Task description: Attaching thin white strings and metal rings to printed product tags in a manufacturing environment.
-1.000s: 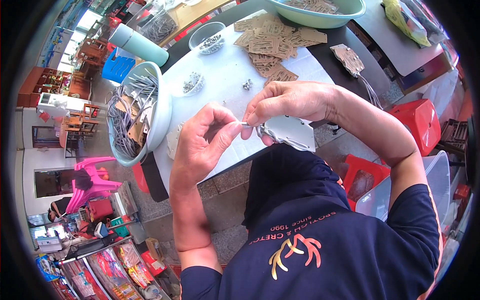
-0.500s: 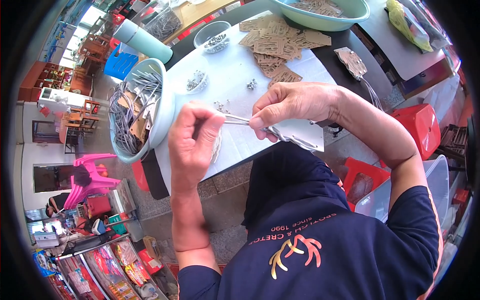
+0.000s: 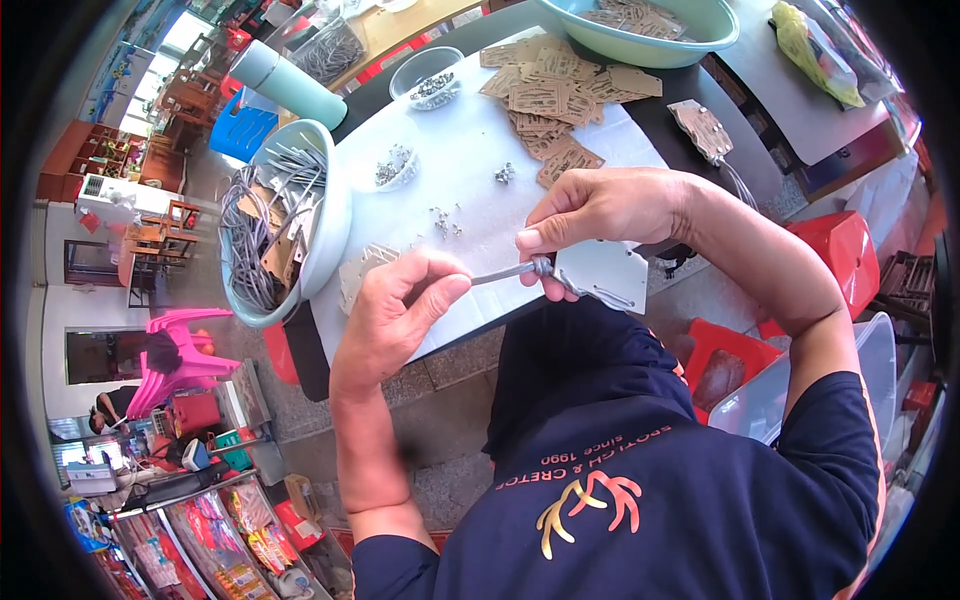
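Note:
A bundle of grey cords (image 3: pixel 500 273) stretches between my hands above the near edge of the table. My left hand (image 3: pixel 400 305) pinches its free end between thumb and forefinger. My right hand (image 3: pixel 600 212) is closed around the cords beside a knot-like wrap (image 3: pixel 541 266), with fingertips showing below it. From there the cords run onto a pale card (image 3: pixel 605 268), which hangs beneath my right hand and has cord lying along its lower edge. Small metal pieces (image 3: pixel 446 222) lie loose on the white sheet beyond my hands.
A blue basin (image 3: pixel 336 215) of grey cords and cards stands at the left. Clear tubs (image 3: pixel 425 72) of metal parts, a heap of brown cards (image 3: pixel 555 88) and a green basin (image 3: pixel 650 45) lie farther back. A corded card (image 3: pixel 702 128) is at right.
My left hand has lowered and turned, drawing the cords out into one bundle. My right thumb has lifted slightly, and the knot-like wrap now shows beside my right fingers.

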Demonstrator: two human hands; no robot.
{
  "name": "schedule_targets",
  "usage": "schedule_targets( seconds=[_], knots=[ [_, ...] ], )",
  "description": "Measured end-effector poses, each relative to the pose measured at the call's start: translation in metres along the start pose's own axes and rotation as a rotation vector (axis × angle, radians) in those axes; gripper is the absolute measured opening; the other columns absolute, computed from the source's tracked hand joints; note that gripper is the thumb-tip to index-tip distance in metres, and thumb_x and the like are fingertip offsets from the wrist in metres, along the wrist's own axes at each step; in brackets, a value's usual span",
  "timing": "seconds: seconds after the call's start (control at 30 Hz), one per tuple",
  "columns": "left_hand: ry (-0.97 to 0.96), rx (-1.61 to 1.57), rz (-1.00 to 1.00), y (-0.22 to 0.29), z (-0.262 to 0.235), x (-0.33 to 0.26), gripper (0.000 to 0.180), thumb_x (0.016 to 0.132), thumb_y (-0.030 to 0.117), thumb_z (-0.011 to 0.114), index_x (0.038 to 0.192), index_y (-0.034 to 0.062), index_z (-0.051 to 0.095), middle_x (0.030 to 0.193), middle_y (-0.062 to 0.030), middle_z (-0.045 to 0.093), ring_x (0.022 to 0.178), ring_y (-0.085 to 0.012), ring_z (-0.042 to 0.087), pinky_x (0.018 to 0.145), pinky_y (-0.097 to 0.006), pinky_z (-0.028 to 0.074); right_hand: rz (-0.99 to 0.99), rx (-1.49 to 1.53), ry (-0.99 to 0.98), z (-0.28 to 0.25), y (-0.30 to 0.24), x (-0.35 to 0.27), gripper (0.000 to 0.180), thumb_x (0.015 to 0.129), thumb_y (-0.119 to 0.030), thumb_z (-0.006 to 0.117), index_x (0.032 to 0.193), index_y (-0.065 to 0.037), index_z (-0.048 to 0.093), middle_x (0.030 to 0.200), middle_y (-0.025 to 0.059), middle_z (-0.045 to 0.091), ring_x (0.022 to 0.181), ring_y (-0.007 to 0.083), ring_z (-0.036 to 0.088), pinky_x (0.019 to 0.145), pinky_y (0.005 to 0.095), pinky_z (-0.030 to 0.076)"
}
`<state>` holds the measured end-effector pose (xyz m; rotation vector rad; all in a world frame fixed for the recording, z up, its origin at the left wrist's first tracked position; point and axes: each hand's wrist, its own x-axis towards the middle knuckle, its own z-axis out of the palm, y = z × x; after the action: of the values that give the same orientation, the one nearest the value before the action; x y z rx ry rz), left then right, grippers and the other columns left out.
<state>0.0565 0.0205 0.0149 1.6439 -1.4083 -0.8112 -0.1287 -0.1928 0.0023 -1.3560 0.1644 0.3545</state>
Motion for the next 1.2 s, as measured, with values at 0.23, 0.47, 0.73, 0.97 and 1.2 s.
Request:
schedule_targets(
  seconds=[0.23, 0.47, 0.73, 0.97, 1.2],
  knots=[
    [-0.057, -0.15, -0.063, 0.002, 0.01, 0.004, 0.012, 0.099, 0.011, 0.065, 0.098, -0.0005, 0.065, 0.075, 0.0001, 0.061, 0.068, -0.0066, 0.054, 0.061, -0.025, 0.045, 0.047, 0.099, 0.003, 0.003, 0.003, 0.001, 0.032, 0.099, -0.029, 0.065, 0.104, 0.001, 0.072, 0.089, 0.0111, 0.074, 0.074, 0.014, 0.07, 0.066, 0.0272, 0.057],
    [-0.114, 0.162, 0.124, 0.014, 0.021, 0.018, 0.012, 0.096, 0.011, 0.066, 0.1, 0.0002, 0.065, 0.075, -0.0121, 0.062, 0.064, -0.0195, 0.061, 0.061, -0.033, 0.048, 0.051, 0.097, -0.007, 0.004, -0.002, 0.003, 0.033, 0.1, -0.032, 0.064, 0.102, 0.0, 0.072, 0.087, 0.0102, 0.074, 0.073, 0.0127, 0.07, 0.062, 0.0261, 0.057],
    [-0.086, 0.405, 0.31, 0.028, 0.027, 0.004, 0.014, 0.094, 0.016, 0.066, 0.089, 0.0047, 0.061, 0.076, -0.0109, 0.062, 0.068, -0.0326, 0.065, 0.058, -0.042, 0.049, -0.057, -0.175, -0.264, 0.014, 0.013, -0.006, 0.043, 0.106, -0.04, 0.051, 0.108, -0.003, 0.073, 0.087, 0.0032, 0.069, 0.084, 0.009, 0.062, 0.077, 0.0268, 0.051],
    [-0.237, 0.509, 0.587, 0.028, 0.024, -0.005, 0.014, 0.084, 0.012, 0.075, 0.082, 0.0076, 0.062, 0.064, -0.0044, 0.055, 0.055, -0.0242, 0.059, 0.048, -0.037, 0.045, -0.127, -0.295, -0.337, 0.029, 0.025, -0.01, 0.039, 0.106, -0.035, 0.052, 0.104, -0.002, 0.072, 0.095, 0.0062, 0.07, 0.09, 0.0138, 0.063, 0.084, 0.0315, 0.049],
    [-0.25, 0.559, 0.516, 0.017, 0.012, -0.018, 0.014, 0.087, 0.015, 0.073, 0.085, 0.0083, 0.061, 0.066, -0.0043, 0.056, 0.057, -0.0249, 0.06, 0.051, -0.038, 0.047, -0.102, -0.417, -0.322, 0.031, 0.027, -0.008, 0.037, 0.105, -0.034, 0.055, 0.107, -0.001, 0.071, 0.097, 0.0072, 0.072, 0.093, 0.0143, 0.064, 0.085, 0.0303, 0.049]
  ],
)
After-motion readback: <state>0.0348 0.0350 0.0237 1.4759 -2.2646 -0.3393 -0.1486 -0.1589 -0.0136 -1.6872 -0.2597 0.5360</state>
